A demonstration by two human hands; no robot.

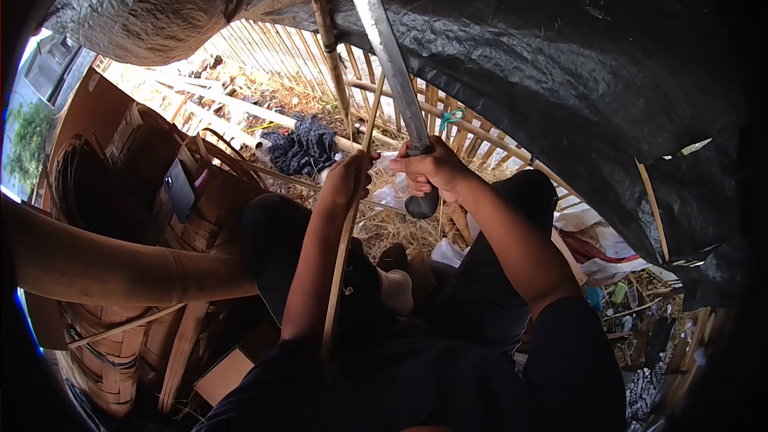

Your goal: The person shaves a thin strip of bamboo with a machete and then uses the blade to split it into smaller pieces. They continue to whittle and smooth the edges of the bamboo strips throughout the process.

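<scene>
My left hand [348,178] is closed round a thin bamboo strip [342,260], which runs from near my lap up past the hand. To its right, my right hand [433,170] grips the dark handle of a machete [388,48]. The long blade points up and slightly left, and the round end of the handle shows below the fingers. Near the hands, the upper part of the strip passes just left of the blade. The two hands are close together but apart, above my bent knees.
A thick bamboo pole [128,272] crosses the left side beside woven baskets [104,360] and a phone [179,190]. Ahead are a slatted bamboo fence [280,52] and a dark cloth [302,146] on the littered ground. Black plastic sheeting [544,88] hangs at the upper right.
</scene>
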